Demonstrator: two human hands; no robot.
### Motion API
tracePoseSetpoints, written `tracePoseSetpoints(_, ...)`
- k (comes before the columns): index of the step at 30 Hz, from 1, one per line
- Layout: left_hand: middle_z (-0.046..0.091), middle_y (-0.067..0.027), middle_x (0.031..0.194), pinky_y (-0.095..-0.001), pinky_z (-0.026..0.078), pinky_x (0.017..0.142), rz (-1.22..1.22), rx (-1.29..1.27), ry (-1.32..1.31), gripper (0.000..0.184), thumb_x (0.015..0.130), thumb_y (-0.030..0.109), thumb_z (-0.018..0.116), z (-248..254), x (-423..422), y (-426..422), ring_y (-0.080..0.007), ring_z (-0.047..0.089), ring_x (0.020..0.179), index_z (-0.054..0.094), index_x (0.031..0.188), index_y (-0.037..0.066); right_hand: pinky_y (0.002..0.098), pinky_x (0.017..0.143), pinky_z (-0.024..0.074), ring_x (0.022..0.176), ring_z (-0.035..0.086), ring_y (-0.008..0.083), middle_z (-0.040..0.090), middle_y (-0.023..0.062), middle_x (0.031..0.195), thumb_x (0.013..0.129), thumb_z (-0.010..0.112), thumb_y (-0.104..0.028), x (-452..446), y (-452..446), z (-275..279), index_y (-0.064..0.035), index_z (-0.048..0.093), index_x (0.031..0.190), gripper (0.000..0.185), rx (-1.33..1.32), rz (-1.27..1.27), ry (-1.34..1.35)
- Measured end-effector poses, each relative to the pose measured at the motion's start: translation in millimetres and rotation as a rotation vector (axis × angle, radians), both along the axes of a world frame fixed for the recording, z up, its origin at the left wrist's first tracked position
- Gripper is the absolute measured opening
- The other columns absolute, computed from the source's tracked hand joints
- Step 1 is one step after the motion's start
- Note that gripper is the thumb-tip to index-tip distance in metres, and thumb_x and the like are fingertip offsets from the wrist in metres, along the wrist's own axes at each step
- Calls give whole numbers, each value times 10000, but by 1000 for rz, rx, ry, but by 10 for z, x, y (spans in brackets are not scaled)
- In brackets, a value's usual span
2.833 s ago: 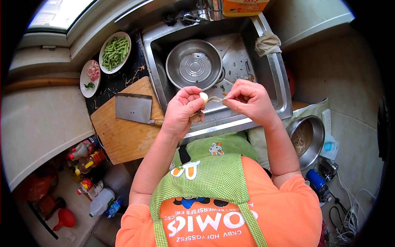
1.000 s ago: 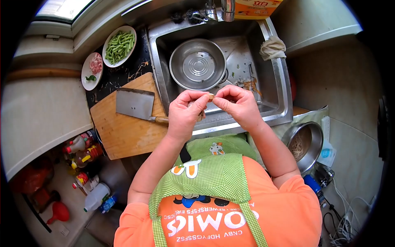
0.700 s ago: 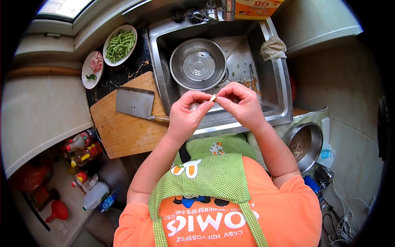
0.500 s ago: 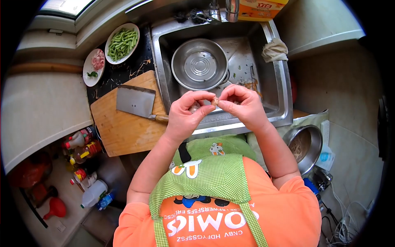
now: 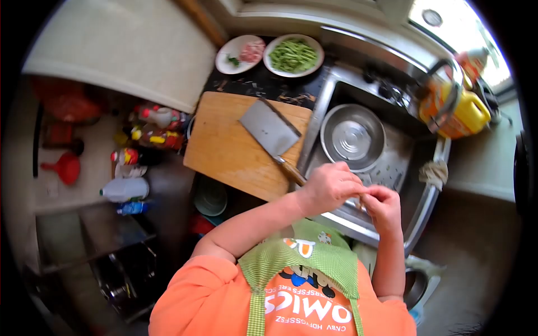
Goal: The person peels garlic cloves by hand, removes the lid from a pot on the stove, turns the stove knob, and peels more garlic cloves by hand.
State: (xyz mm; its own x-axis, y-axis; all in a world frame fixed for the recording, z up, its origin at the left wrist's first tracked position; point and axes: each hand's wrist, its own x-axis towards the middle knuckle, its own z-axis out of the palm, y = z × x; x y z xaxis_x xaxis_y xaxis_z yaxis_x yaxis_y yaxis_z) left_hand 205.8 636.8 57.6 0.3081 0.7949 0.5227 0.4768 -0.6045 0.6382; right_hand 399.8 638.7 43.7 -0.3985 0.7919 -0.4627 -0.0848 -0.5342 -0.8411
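Observation:
Over the sink's near edge, my left hand (image 5: pixel 332 188) and my right hand (image 5: pixel 383 208) meet with their fingertips pinched together. Between them is a small pale garlic clove (image 5: pixel 361 205), mostly covered by the fingers. Both hands are closed. A metal basin (image 5: pixel 346 134) sits in the steel sink (image 5: pixel 412 193) just beyond my hands. To the left, a cleaver (image 5: pixel 270 127) lies across the wooden cutting board (image 5: pixel 224 148), its handle close to my left wrist.
Behind the board stand a plate of cut green beans (image 5: pixel 293 55) and a plate with pink meat slices (image 5: pixel 251 51). A yellow jug (image 5: pixel 469 115) is at the sink's far right, and a cloth (image 5: pixel 434 173) hangs on its rim. Several bottles (image 5: pixel 125 189) fill the left side.
My view has turned to the left, so the sink and basin now appear further right. My hands have come closer together, still pinching the garlic clove.

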Motion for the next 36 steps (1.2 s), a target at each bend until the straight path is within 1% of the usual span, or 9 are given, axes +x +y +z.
tracePoseSetpoints(7, 642, -5, 761, -321, 475, 624, 205, -26, -39, 105, 672, 131, 681, -203, -311, -461, -217, 568, 713, 655, 773, 116, 168, 392, 231, 437, 377, 25, 583, 48, 666, 778, 639, -14, -296, 45, -180, 69, 612, 878, 132, -147, 196, 119)
tracePoseSetpoints(15, 617, 20, 714, -299, 471, 666, 273, -91, 31, 77, 629, 173, 700, -153, -747, -934, -199, 550, 768, 653, 672, 130, 175, 348, 239, 391, 347, 42, 481, 4, 575, 812, 622, -41, -759, -180, -134, 20, 563, 807, 85, -43, 344, 70)
tracePoseSetpoints(17, 618, 19, 724, -305, 471, 668, 302, -94, 0, 80, 629, 168, 701, -151, -927, -1127, -201, 551, 771, 647, 673, 129, 180, 343, 223, 382, 336, 40, 499, 32, 582, 809, 614, -9, -958, -262, -140, 27, 565, 812, 61, -22, 377, 79)
tracePoseSetpoints(19, 619, 18, 734, -311, 471, 670, 328, -92, -36, 84, 629, 162, 702, -93, -1121, -1351, -203, 551, 774, 642, 675, 129, 235, 615, 426, 690, 491, 102, 583, 56, 741, 843, 550, -46, -1445, -674, 642, 97, 604, 856, 154, 319, 540, -377)
tracePoseSetpoints(21, 622, 18, 766, -319, 473, 678, 395, -98, -88, 106, 626, 159, 705, 4, -1343, -1622, -206, 555, 784, 639, 703, 129, 291, 576, 451, 647, 587, 222, 625, 132, 781, 814, 529, 54, -1514, -644, 318, 12, 643, 986, 211, 931, 770, -268)
tracePoseSetpoints(22, 622, 16, 779, -321, 477, 672, 436, -83, -61, 124, 630, 155, 703, 20, -1453, -1744, -208, 557, 790, 645, 736, 129, 182, 342, 208, 378, 327, 35, 502, 29, 581, 810, 607, -1, -1660, -633, 92, 30, 570, 805, 49, 143, 504, 10)
tracePoseSetpoints(26, 619, 9, 768, -334, 485, 646, 707, 11, -69, 143, 640, 130, 708, 10, -1789, -2248, -210, 557, 773, 649, 770, 124, 182, 348, 185, 376, 309, 14, 484, -10, 553, 814, 585, 20, -2344, -1015, 313, 25, 577, 783, 33, 258, 640, -9)
tracePoseSetpoints(30, 614, -5, 750, -331, 479, 629, 992, 56, -130, 178, 659, 148, 716, 62, -2042, -2882, -219, 558, 729, 642, 818, 117, 173, 352, 199, 397, 325, 5, 504, -12, 596, 849, 621, -79, -2978, -1312, 313, 3, 585, 818, 94, 335, 916, 4)
tracePoseSetpoints(36, 643, 4, 816, -325, 477, 638, 1448, 175, -143, 209, 674, 97, 711, 9, -2184, -4052, -201, 563, 723, 654, 873, 118, 166, 373, 240, 432, 374, 19, 567, 25, 631, 812, 640, -38, -3910, -2293, 446, 1, 612, 836, 53, 198, 1351, 37)
